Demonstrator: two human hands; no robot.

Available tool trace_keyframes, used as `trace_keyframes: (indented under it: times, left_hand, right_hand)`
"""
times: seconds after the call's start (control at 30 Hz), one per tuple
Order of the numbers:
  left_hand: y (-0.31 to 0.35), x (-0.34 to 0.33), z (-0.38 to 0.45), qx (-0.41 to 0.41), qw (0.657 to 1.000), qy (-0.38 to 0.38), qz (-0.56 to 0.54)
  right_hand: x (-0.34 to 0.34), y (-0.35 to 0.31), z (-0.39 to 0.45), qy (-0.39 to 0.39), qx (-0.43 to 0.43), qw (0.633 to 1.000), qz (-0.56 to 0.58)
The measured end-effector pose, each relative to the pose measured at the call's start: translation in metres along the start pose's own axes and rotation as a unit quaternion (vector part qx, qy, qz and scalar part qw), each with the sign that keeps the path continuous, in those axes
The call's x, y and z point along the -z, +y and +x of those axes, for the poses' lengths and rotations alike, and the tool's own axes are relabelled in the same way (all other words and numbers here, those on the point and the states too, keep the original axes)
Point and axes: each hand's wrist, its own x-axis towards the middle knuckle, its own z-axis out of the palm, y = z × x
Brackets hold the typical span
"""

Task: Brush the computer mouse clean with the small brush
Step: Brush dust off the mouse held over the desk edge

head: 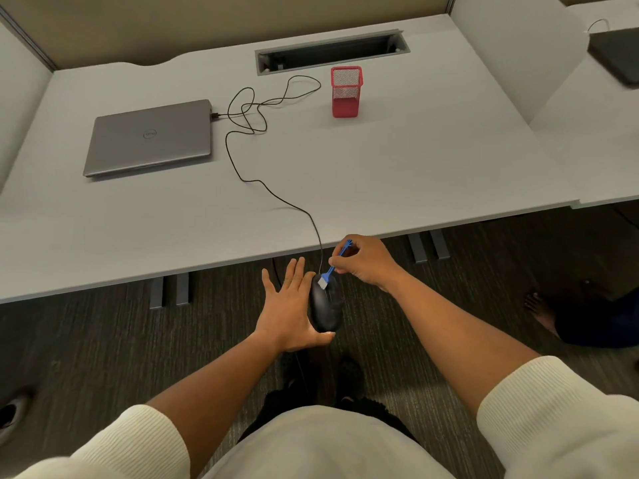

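White sleeves (103,444) are seen nearest. Over grey carpet (86,340), the black mouse (325,309) is carried on the flat left hand (290,312); the small brush (332,267) is pinched by the right hand (366,261), bristles touching it. Beyond the hands, a white desk (380,167) is seen.

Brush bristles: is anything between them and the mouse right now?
Nothing visible. The small brush, pinched in the right hand, has its white bristles on the mouse near its cable end. The left hand supports the mouse from the side, clear of the bristles.
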Motion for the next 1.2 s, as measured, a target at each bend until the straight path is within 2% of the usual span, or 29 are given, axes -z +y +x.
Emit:
trace_keyframes:
  times: [0.13,0.27,0.37,0.47,0.57,0.77,0.93,1.07,1.2]
  left_hand:
    - [-0.003,-0.001,-0.001,0.001,1.0,0.001,-0.002]
    - [-0.004,-0.001,0.001,0.004,1.0,-0.001,-0.001]
    - [-0.005,-0.002,0.002,0.003,1.0,-0.003,0.006]
    - [-0.005,-0.003,0.001,-0.001,1.0,-0.005,0.012]
    - [-0.005,-0.002,0.001,-0.004,1.0,-0.003,0.011]
    - [-0.005,-0.001,0.0,-0.009,1.0,-0.004,0.014]
    - [-0.006,0.0,-0.001,-0.014,1.0,0.0,0.013]
    - [-0.005,0.0,0.0,-0.013,1.0,0.002,0.009]
    - [-0.005,-0.003,0.002,-0.013,1.0,0.002,0.015]
  right_hand:
    - [-0.002,0.001,0.005,0.058,0.005,0.998,-0.01]
    - [0.0,-0.002,0.005,0.021,-0.006,0.999,0.034]
    - [-0.001,-0.001,0.007,-0.015,-0.009,1.0,0.007]
    - [-0.003,0.003,0.009,0.047,-0.007,0.999,-0.021]
    - [-0.002,0.005,0.011,0.084,-0.007,0.996,0.011]
    - [-0.003,0.004,0.01,0.011,-0.015,0.999,0.033]
    - [-0.003,0.008,0.015,0.106,-0.031,0.994,0.02]
    - [0.004,0.005,0.014,0.048,-0.039,0.994,0.093]
    - [0.003,0.006,0.014,0.002,-0.046,0.997,0.068]
